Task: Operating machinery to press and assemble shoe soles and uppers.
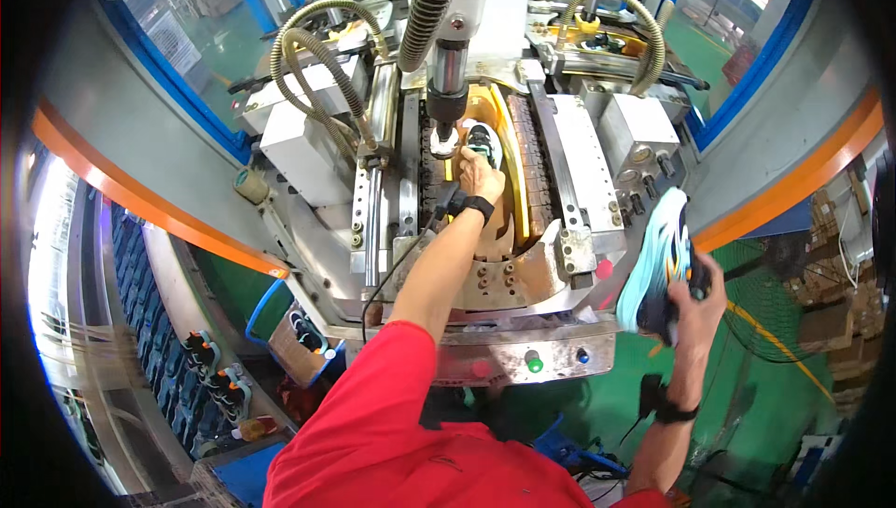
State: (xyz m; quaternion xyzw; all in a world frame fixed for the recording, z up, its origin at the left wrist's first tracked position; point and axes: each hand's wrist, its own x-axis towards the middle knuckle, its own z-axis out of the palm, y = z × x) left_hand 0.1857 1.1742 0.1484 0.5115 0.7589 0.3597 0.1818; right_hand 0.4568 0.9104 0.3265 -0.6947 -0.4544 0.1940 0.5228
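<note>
- Green factory floor [597,396] and blue-framed glass guard panels [187,32] surround a large grey metal shoe press machine [597,153], which fills the middle of the view.
- At the machine's centre, a curved yellow mould cradle [511,135] sits between dark ribbed side plates, under a vertical steel piston rod [448,79] with a white round foot.
- Corrugated beige hoses [317,51] loop over the machine's upper left part, and another hose arches over its upper right corner.
- The left hand [480,175] reaches deep into the cradle, fingers bent down onto a white, black and green sports shoe [483,139] that lies in the cradle just right of the piston's foot; whether the fingers close around it cannot be told.
- A black wrist strap [474,205] with a thin cable circles the left wrist, and a red sleeve [392,415] covers the upper arm.
- The right hand [698,298] is out beyond the machine's lower right corner, above the floor, with its fingers wrapped tightly around a second sports shoe with a pale turquoise sole and dark upper [658,270], held sole toward the machine and toe pointing up.
- A black strap [672,410] also circles the right wrist.
- On the machine's front edge sit a green round button [534,364] and a blue one beside it.
- Below the lower left edge of the machine, a blue-rimmed bin [280,321] holds another shoe, and more shoes stand on a rack [210,368] farther left.
</note>
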